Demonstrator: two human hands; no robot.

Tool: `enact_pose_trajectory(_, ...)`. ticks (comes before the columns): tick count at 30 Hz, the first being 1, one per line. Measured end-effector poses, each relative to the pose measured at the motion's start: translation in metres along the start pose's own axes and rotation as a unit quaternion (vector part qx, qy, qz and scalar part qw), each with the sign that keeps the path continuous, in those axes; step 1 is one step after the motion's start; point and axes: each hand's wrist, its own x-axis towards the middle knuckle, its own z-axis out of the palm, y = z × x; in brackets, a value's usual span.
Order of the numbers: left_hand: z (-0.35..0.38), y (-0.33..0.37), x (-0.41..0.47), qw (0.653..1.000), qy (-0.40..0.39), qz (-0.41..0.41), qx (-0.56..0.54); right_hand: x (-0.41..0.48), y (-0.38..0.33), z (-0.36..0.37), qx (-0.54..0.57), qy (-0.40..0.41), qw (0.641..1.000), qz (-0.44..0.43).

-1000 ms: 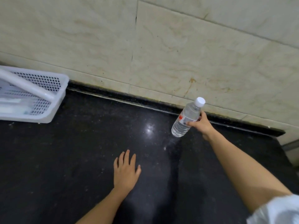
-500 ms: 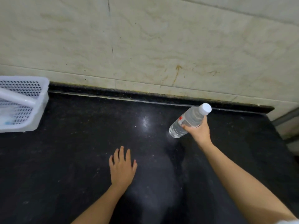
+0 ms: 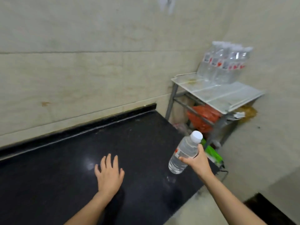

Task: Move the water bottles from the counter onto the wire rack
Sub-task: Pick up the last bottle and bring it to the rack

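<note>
My right hand (image 3: 197, 161) wraps its fingers around a water bottle (image 3: 184, 153), holding it tilted in the air above the right end of the black counter (image 3: 65, 168). My left hand (image 3: 109, 172) lies flat on the counter, fingers spread. More bottles (image 3: 222, 64) stand clustered on the wire rack (image 3: 227, 93) in the corner, well apart from the one I hold
</note>
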Motion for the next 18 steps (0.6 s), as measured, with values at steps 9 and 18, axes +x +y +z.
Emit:
enact_pose_trajectory(9,-0.025,0.315,0.018,0.969,0.060,0.232,-0.050,-0.007,0.052,-0.263,0.037,0.185,0.982,0.024)
enact_pose_trajectory(18,-0.056,0.490,0.091,0.936,0.107,0.330,-0.054,0.038,0.063,-0.373,0.076,0.246,0.966,-0.002)
